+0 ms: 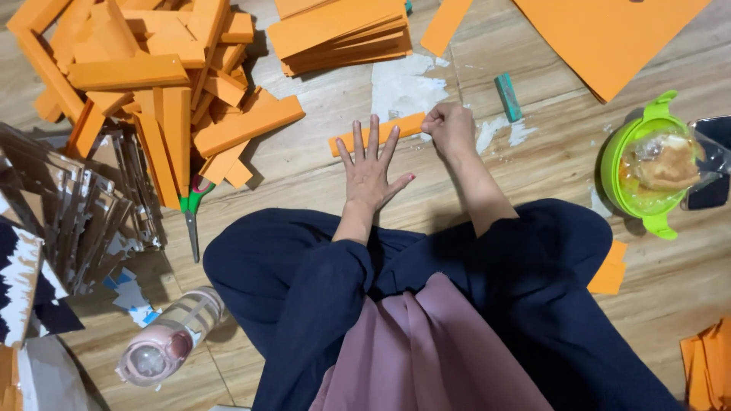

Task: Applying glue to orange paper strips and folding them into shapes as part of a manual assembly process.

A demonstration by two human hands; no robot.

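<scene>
The person sits cross-legged on a wooden floor, and both hands work at one narrow orange paper strip lying just above the middle of the frame. The left hand lies flat with its fingers spread wide, the fingertips pressing down on the strip's middle. The right hand is curled into a loose fist at the strip's right end, fingers pinched on that end; whether anything else is inside the fist cannot be told.

In the upper left of the frame lies a loose heap of folded orange pieces, and a flatter stack of orange sheets sits at the top centre. A large orange sheet fills the upper right corner. Near the right hand, slightly above and to its right, a small teal block rests on the floor beside scraps of white residue. Scissors with a green and red handle lie at the lower edge of the heap. At the left edge stands a bundle of brown cardboard pieces. A pink bottle lies on its side in the lower left. At the right edge sits a green lidded food container, with a dark phone touching it.
</scene>
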